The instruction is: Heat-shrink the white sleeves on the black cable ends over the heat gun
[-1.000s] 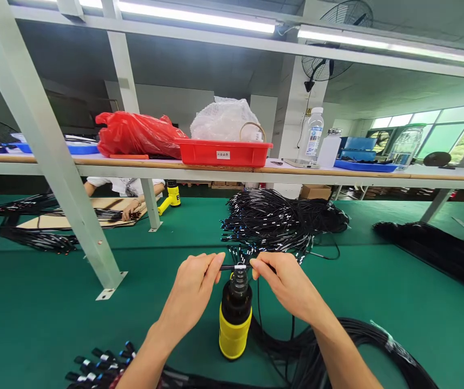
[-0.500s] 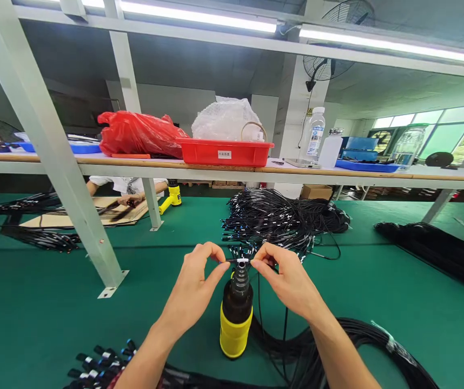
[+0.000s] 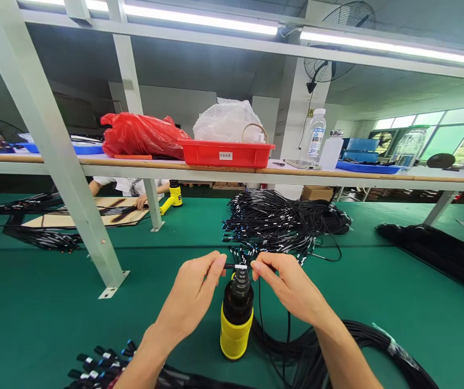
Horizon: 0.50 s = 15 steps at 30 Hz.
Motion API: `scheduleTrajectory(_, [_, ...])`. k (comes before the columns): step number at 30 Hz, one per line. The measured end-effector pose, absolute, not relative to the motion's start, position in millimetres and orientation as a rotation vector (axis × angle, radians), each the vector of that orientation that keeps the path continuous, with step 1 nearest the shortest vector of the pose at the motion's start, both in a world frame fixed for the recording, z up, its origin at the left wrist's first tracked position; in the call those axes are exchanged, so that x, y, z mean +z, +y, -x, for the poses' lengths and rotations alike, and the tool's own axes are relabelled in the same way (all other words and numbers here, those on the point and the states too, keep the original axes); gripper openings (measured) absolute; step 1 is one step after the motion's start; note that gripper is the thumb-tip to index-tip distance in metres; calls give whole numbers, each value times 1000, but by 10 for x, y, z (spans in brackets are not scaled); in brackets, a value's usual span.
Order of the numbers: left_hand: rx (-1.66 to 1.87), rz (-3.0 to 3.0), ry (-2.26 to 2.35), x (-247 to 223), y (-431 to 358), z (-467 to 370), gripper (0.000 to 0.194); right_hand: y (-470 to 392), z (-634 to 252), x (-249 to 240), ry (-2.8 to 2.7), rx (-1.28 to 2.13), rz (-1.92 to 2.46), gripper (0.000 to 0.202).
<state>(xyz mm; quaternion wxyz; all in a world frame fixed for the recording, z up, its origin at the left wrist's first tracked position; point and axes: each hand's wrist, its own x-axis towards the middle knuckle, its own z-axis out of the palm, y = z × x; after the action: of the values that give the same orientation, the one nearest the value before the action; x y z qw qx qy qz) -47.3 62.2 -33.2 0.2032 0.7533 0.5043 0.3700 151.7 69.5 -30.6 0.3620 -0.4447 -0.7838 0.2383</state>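
Observation:
A black cable (image 3: 230,266) with a white sleeve (image 3: 240,267) on it is stretched level between my hands. My left hand (image 3: 199,286) pinches its left end, and my right hand (image 3: 283,281) pinches it to the right of the sleeve. Directly under the sleeve is the ribbed dark nozzle of a yellow and black heat gun (image 3: 236,329), which stands upright on the green table (image 3: 167,335). Whether the sleeve touches the nozzle, I cannot tell.
Behind my hands lies a pile of black cables (image 3: 276,219). A cable coil (image 3: 362,335) is at the lower right, connectors (image 3: 98,364) at the lower left. The shelf holds a red tray (image 3: 226,154). Another person's hand (image 3: 140,201) is at the back left.
My left hand has turned, its thumb now pointing more upward. The cable and sleeve sit slightly lower. At the back left, the other person's hand has shifted right.

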Motion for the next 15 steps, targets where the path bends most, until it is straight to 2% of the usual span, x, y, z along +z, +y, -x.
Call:
scheduleTrajectory(7, [1038, -2064, 1440, -403, 661, 469, 43, 690, -1572, -327, -2063, 586, 1122, 33])
scheduleTrajectory(15, [1072, -2046, 1358, -376, 685, 479, 27, 768, -1560, -373, -1982, 556, 1119, 23])
